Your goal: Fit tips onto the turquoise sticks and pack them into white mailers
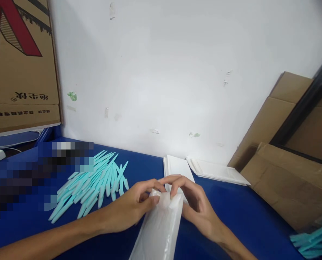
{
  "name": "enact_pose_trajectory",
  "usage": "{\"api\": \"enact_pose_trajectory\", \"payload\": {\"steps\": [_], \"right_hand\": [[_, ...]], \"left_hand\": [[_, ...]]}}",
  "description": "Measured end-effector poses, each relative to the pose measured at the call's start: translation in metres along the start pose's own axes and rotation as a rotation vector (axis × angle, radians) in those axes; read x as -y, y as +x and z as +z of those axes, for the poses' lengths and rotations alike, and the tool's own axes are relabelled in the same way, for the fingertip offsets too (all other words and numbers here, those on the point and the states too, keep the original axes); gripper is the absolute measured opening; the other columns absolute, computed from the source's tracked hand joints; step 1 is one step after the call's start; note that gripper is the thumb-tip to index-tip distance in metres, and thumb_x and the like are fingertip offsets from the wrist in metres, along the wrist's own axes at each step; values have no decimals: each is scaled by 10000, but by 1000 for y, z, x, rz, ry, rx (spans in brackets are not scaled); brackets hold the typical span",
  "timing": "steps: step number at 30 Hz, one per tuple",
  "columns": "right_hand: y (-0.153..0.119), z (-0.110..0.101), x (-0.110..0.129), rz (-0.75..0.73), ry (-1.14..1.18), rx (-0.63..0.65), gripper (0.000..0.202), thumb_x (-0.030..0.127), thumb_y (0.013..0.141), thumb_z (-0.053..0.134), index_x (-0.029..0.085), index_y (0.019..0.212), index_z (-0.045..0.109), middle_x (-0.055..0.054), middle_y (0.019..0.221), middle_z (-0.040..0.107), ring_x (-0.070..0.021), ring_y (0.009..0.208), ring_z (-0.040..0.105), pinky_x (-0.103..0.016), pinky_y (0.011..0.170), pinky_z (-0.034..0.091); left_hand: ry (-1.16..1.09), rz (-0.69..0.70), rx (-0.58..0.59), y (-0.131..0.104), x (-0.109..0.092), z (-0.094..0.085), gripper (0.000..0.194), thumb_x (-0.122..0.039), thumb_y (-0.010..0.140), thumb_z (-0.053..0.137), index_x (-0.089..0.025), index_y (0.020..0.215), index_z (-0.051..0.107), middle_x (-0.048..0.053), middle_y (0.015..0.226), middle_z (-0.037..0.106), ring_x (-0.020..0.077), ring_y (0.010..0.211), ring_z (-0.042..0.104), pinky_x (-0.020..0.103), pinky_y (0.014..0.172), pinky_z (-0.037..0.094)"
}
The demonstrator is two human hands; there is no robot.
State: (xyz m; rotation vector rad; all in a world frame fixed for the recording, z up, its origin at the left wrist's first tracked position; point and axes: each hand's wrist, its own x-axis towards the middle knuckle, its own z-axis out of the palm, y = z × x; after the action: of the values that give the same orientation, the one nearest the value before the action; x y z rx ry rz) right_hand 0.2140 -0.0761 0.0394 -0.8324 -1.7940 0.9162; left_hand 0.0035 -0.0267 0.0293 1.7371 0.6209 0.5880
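A long, whitish, translucent plastic bag (159,227) lies between my hands, its near end running out of view at the bottom. My left hand (135,207) pinches the bag's top left edge between thumb and fingers. At the top right edge, my right hand (197,206) grips it with bent fingers, the thumb down along the side. Whether anything is inside the bag I cannot make out. To the left of my left hand is a fanned pile of slim teal sticks (96,182) with paler, wider ends.
White flat sleeves (178,166) lie behind my hands, and another white stack (220,171) sits by the wall. Cardboard (288,184) lines the right side, with more teal sticks (315,238) low in the corner. A large printed carton (22,72) stands at left. The tabletop (147,162) is blue.
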Motion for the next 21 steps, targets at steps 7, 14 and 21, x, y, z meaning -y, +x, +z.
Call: {"api": "enact_pose_trajectory", "payload": {"steps": [7,14,21], "right_hand": [[7,-18,7,-126,233,-359,213,446,860,548,253,789,491,2,691,447,-197,685,466,-332,660,420],[6,-107,21,-112,-220,-714,268,445,854,499,251,701,393,45,626,275,-146,521,235,-294,490,203],[4,-147,-25,158,-746,-647,240,282,830,433,227,597,450,30,571,380,-163,572,378,-311,559,252]], "left_hand": [[364,125,-85,-5,7,5,411,-452,1027,366,-323,1413,425,24,1087,618,175,876,604,292,753,485],[748,266,-35,-6,14,10,309,-219,977,409,-291,1211,597,59,1226,577,217,1012,609,338,804,532],[820,253,8,-5,24,16,561,-276,972,471,-382,1508,341,94,1568,328,336,1289,528,533,1030,501]]}}
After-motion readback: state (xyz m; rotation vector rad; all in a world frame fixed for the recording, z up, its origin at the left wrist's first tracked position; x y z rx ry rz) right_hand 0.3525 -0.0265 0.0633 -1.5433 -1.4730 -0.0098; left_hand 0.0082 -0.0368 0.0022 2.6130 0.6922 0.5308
